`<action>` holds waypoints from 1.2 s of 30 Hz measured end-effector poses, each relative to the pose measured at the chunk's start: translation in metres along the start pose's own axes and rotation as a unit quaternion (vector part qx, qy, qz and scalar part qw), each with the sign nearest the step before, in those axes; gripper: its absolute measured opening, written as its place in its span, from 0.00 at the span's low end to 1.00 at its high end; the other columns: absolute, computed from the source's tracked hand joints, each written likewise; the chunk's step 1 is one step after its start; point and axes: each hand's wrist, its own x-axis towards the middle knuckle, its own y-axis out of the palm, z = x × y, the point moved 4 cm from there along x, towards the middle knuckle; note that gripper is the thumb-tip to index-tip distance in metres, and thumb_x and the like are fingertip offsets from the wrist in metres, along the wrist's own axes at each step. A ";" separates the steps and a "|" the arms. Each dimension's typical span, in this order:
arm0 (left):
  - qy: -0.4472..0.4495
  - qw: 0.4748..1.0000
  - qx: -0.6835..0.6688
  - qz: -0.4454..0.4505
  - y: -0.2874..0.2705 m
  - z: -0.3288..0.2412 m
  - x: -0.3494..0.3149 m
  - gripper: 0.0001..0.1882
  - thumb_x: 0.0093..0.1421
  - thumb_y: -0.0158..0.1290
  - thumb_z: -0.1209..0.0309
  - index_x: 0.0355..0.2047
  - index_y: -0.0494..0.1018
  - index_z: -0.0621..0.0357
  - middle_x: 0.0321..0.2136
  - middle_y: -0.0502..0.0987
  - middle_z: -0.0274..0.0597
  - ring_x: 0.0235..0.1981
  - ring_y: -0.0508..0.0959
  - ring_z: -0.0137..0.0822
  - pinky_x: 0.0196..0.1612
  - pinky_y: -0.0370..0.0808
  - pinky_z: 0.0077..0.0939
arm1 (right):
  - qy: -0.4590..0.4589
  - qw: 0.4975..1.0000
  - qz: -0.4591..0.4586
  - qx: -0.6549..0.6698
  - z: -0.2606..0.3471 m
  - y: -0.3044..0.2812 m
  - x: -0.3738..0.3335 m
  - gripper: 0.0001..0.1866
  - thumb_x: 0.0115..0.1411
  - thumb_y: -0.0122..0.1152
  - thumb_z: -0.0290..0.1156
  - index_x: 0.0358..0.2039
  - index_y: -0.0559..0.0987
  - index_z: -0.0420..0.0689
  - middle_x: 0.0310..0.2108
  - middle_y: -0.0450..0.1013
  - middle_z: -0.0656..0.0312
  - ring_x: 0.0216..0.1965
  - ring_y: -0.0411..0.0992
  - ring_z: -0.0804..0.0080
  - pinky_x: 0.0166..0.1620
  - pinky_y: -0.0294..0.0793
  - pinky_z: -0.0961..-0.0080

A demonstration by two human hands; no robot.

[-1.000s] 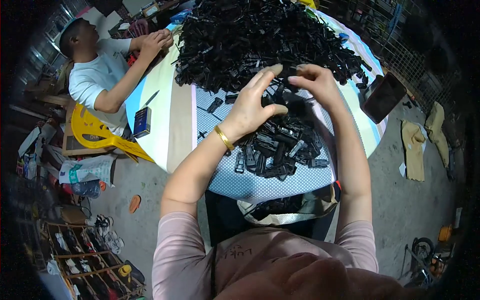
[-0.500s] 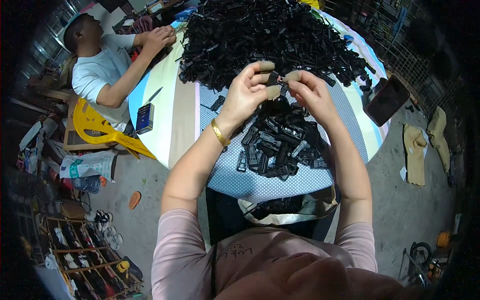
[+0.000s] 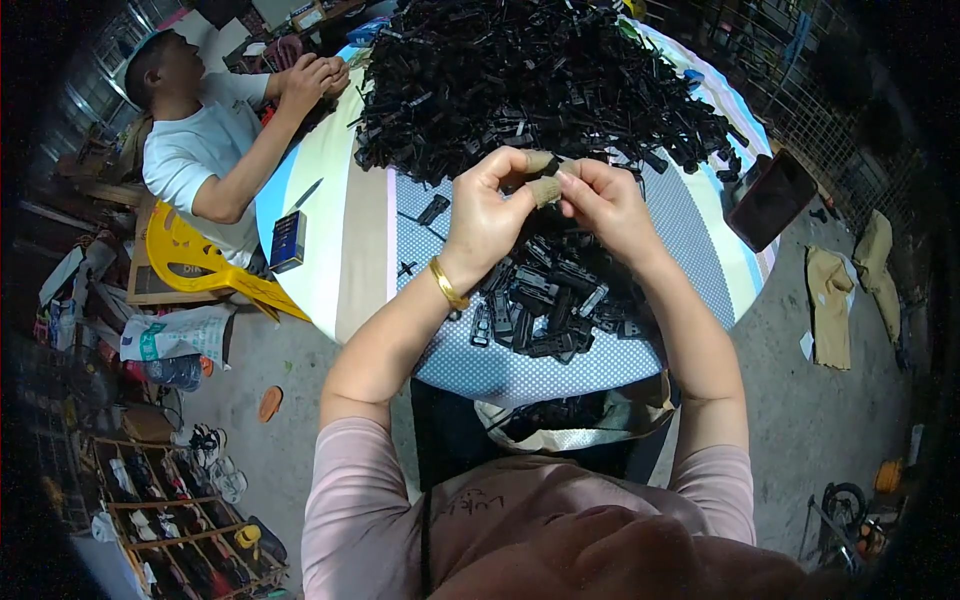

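A small black plastic part (image 3: 553, 166) is pinched between the covered thumb and forefinger of my left hand (image 3: 487, 212). Tan covers wrap those fingertips, and a gold bangle circles the wrist. My right hand (image 3: 612, 208) closes on the part's other side, thumb and fingers pressed together. Fingers hide most of its shape. Below both hands lies a small pile of black plastic clips (image 3: 545, 300) on the patterned tablecloth (image 3: 480, 368). Beyond them rises a far larger heap of black plastic parts (image 3: 540, 80).
A co-worker (image 3: 205, 150) sits at the far left on a yellow chair (image 3: 185, 255). A dark blue box (image 3: 288, 240) and a knife (image 3: 309, 191) lie on the left of the table. A phone (image 3: 772, 202) stands at its right edge. An open sack (image 3: 560, 438) rests in front of me.
My hands have drawn closer together, and the fingers of my right hand now press against the part. The part has become more hidden. More of the black piece left of my wrist shows.
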 end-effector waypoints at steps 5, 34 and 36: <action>0.136 0.973 0.184 -0.017 0.003 -0.002 -0.003 0.09 0.49 0.52 0.78 0.32 0.71 0.65 0.30 0.76 0.43 0.31 0.76 0.29 0.35 0.72 0.20 | 0.025 0.999 0.019 0.043 -0.008 -0.002 0.004 0.11 0.56 0.50 0.36 0.28 0.75 0.40 0.17 0.67 0.71 0.18 0.60 0.86 0.23 0.59 0.87; -0.106 0.978 -0.164 0.079 0.012 0.006 0.001 0.18 0.49 0.52 0.83 0.42 0.63 0.66 0.33 0.72 0.43 0.34 0.74 0.28 0.38 0.73 0.18 | 0.012 0.998 0.057 0.038 0.005 -0.012 -0.001 0.11 0.57 0.50 0.34 0.26 0.76 0.40 0.19 0.70 0.71 0.19 0.61 0.89 0.22 0.58 0.89; -0.108 0.977 -0.163 0.083 0.010 0.006 0.001 0.18 0.49 0.52 0.82 0.41 0.63 0.66 0.32 0.72 0.42 0.33 0.75 0.28 0.37 0.73 0.18 | 0.018 0.998 0.054 0.027 0.007 -0.011 -0.002 0.11 0.57 0.50 0.34 0.27 0.76 0.40 0.19 0.69 0.71 0.19 0.61 0.89 0.22 0.59 0.89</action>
